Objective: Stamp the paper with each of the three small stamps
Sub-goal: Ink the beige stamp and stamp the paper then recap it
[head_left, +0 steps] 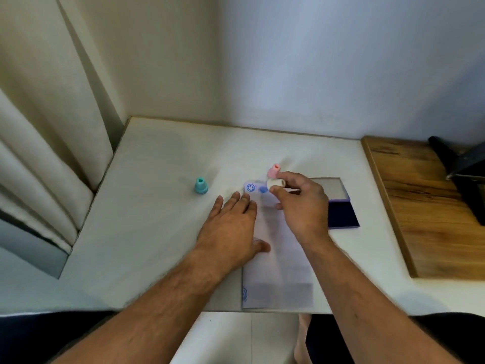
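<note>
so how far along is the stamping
One smiley print and a blurred blue mark already sit at the paper's far end. The right hand holds the white stamp there; the left hand steadies the sheet. Which of the teal stamp and pink stamp is left can't be told.

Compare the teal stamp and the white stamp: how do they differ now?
The teal stamp stands upright on the table, untouched; the white stamp is held tilted in the right hand above the paper. The teal one sits left of the paper. Both are small, similarly shaped.
</note>
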